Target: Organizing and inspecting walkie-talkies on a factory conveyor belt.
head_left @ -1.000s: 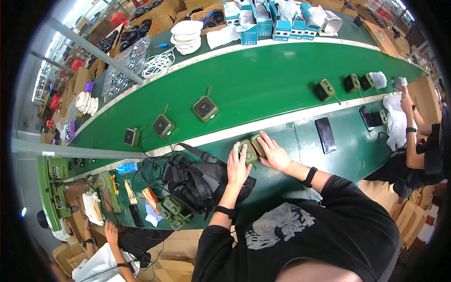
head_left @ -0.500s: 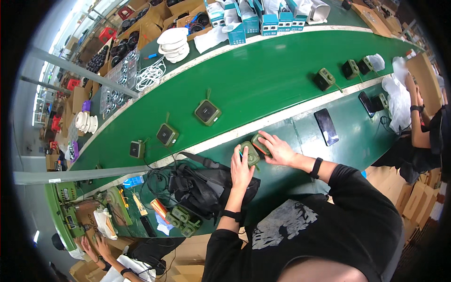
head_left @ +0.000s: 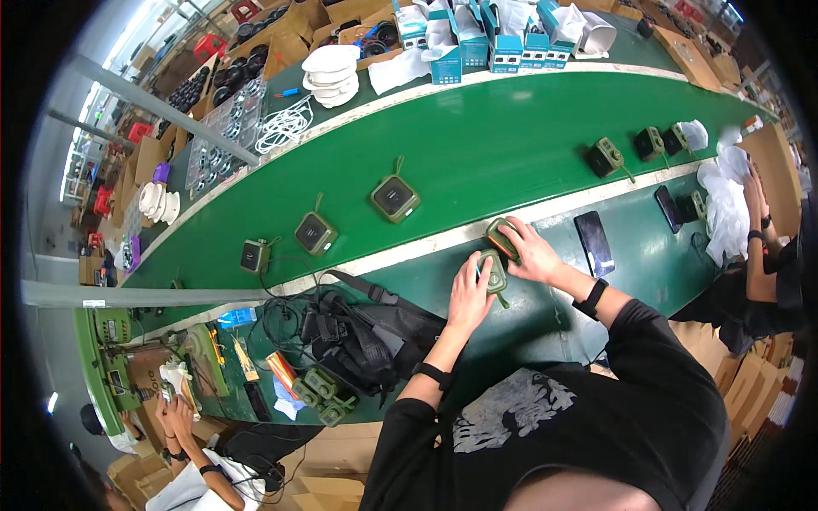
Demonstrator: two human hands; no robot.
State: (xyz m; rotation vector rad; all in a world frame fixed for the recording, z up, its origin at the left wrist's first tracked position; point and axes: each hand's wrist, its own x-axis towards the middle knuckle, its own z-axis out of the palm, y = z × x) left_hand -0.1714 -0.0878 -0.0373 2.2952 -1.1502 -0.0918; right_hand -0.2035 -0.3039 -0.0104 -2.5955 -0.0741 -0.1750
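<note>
Near the middle of the bench, my left hand [head_left: 470, 295] is closed round the side of a small olive-green box-shaped speaker [head_left: 495, 274]. A strap loop hangs from that speaker's near end. A thin blue-green sliver shows by the left fingers, too small to name. Just beyond and to the right, my right hand [head_left: 534, 255] grips a second green speaker [head_left: 501, 240], its fingers over the top. This one has an orange-red strip along its side and sits at the pale bench edge. The two speakers are close together.
Several similar speakers [head_left: 395, 199] stand on the green belt [head_left: 494, 145]. A black phone [head_left: 594, 244] lies to the right, a black bag [head_left: 375, 336] with cables to the left. Beside it are clustered green speakers [head_left: 322, 394]. Co-workers' hands [head_left: 176, 419] work at both ends.
Both hands have moved right with their speakers, and the right hand's speaker is now nearer the belt edge. The view has shifted slightly. The lower-left co-worker's hands have come together.
</note>
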